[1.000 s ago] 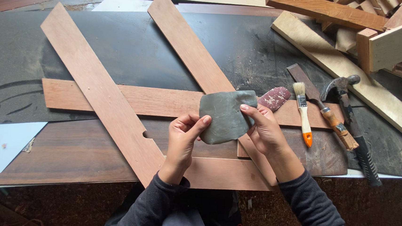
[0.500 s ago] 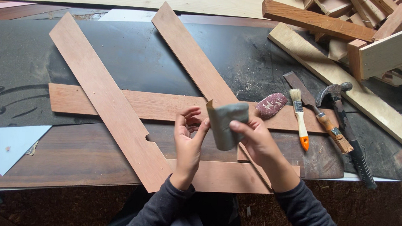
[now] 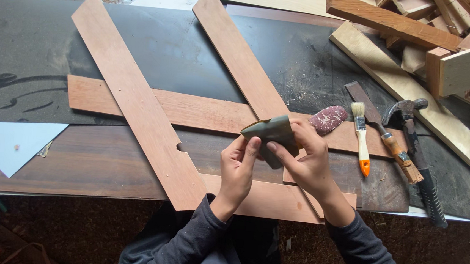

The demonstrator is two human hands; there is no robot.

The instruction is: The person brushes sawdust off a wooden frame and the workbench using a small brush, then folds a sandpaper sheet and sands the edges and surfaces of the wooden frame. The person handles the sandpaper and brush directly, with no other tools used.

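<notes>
While a person leaned over it from the near edge, a dark workbench (image 3: 43, 41) filled most of the view, its black top dusty and scuffed. Across it lay a frame of reddish wooden boards (image 3: 137, 108): two long slats slanting up and away, crossed by a horizontal slat in the middle and another along the near edge. At the far right sat a pile of pale timber offcuts (image 3: 445, 47), with one long light plank running diagonally below it. A pale blue sheet of paper (image 3: 8, 143) rested at the left edge of the bench. To the right of the frame, side by side, lay a hammer (image 3: 418, 156) with a black grip, a wood-handled chisel (image 3: 389, 140), and a small paintbrush (image 3: 361, 141) with an orange handle tip. Just left of the brush lay a worn reddish scrap of sandpaper (image 3: 328, 119), on the middle slat. Both hands met over the centre of the frame, raised slightly above the boards. The left hand (image 3: 238, 168) and the right hand (image 3: 307, 159) were each closed in a pinch on a folded grey-green sheet of sandpaper (image 3: 271, 132), thumbs and fingertips gripping it between them. Dark grey sleeves covered both forearms.
</notes>
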